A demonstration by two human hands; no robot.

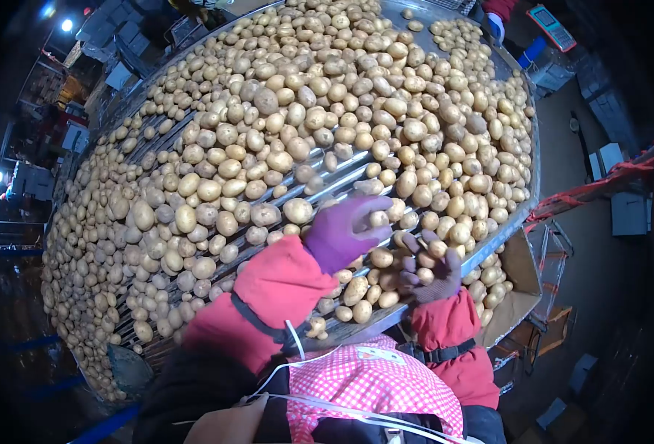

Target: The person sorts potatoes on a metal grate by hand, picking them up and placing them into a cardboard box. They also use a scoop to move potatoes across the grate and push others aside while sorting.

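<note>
Many potatoes (186, 185) cover a large metal sorting table with rollers (334, 177). My left hand (345, 231), in a purple glove, reaches over them from the lower left, its thumb and fingers curved around a small potato (379, 218). To its right, my right hand (432, 272), in a darker purple glove, is palm up near the table's front edge, fingers curled about small potatoes (436, 249). Both forearms wear red sleeves. More potatoes lie between and just below the hands.
The table's metal rim (490, 248) runs along the right. Beyond it stands a cardboard box (516, 288) with potatoes beside it. A red wrapped bar (601, 185) juts in at right. Another person's gloved hand (496, 28) is at the top right, near a handheld device (552, 28).
</note>
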